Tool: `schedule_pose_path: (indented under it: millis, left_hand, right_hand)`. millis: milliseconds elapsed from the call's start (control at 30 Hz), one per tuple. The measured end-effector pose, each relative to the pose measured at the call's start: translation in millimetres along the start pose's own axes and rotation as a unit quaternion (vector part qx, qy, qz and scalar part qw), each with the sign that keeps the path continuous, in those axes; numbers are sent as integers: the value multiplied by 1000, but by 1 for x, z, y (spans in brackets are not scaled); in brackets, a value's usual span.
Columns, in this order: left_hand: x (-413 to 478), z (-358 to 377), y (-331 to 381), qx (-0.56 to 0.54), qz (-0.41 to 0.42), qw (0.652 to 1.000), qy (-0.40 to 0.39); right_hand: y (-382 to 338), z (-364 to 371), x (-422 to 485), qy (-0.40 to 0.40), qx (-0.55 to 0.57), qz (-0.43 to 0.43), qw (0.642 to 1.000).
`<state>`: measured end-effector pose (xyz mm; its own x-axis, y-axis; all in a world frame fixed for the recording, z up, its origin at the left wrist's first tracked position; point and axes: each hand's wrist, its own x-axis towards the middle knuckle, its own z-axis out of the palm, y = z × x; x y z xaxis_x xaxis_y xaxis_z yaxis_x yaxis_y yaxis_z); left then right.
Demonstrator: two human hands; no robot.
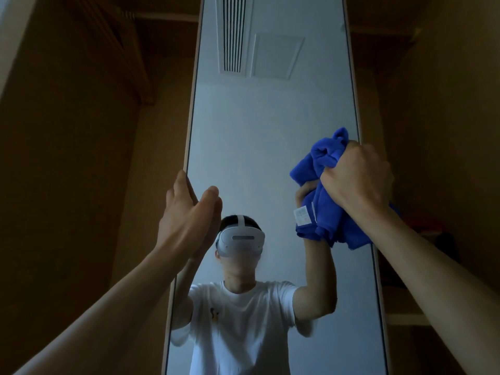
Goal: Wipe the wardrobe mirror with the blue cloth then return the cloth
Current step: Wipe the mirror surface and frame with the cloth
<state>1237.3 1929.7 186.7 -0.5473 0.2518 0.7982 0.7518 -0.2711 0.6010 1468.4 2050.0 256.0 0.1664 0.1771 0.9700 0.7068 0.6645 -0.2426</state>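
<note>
- The blue cloth (316, 163) is at the right middle of the frame, bunched up in a lump against the glass.
- The lump is longer up and down than across. One end sticks up above the fist and the rest hangs down below it.
- A small white tag (304, 216) hangs at the cloth's lower left side.
- The right hand (357, 177) holds the cloth in a tight fist, with its fingers curled round it.
- The cloth sits just beside the right edge of the mirror (270, 131), so there is hardly any room on that side.
- There is a lot of bare glass above the cloth and to its left.
- The mirror is tall and thin and runs from the bottom of the frame to the top, in the middle.
- The left hand (186, 215) is flat with straight fingers, resting at the mirror's left edge in the middle of the frame.
- The glass shows a person in a white shirt (238, 320) with a white headset (240, 240).
- Brown wardrobe (67, 158) wood stands on both sides of the mirror.
</note>
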Motion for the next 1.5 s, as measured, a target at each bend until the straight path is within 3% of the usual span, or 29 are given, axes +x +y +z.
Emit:
schedule_pose_path:
  millis: [300, 367, 467, 633, 800, 1133, 1300, 1500]
  left_hand:
    - [-4, 1, -5, -26, 17, 998, 49]
    - [-9, -5, 1, -67, 19, 997, 15]
    - [-15, -19, 2, -166, -63, 983, -41]
    - [-31, -32, -5, -194, -60, 975, -90]
    - [-45, -43, -15, -177, -78, 977, -87]
    - [-51, -40, -25, -251, -95, 958, -101]
    - [-56, -39, -34, -222, -124, 960, -114]
    - [-67, -39, -34, -140, -96, 981, -89]
  right_hand:
    - [-100, 12, -32, -64, 91, -77, 991]
    - [-119, 16, -40, -73, 105, -108, 986]
    - [-142, 21, -51, -98, 122, -161, 975]
    - [-146, 23, -56, -154, 119, -264, 945]
    - [-137, 13, -50, -241, 83, -361, 897]
    - [-125, 12, -98, -254, 108, -382, 882]
    - [-109, 17, -143, -266, 86, -431, 858]
    - [-112, 9, -121, -192, 73, -400, 893]
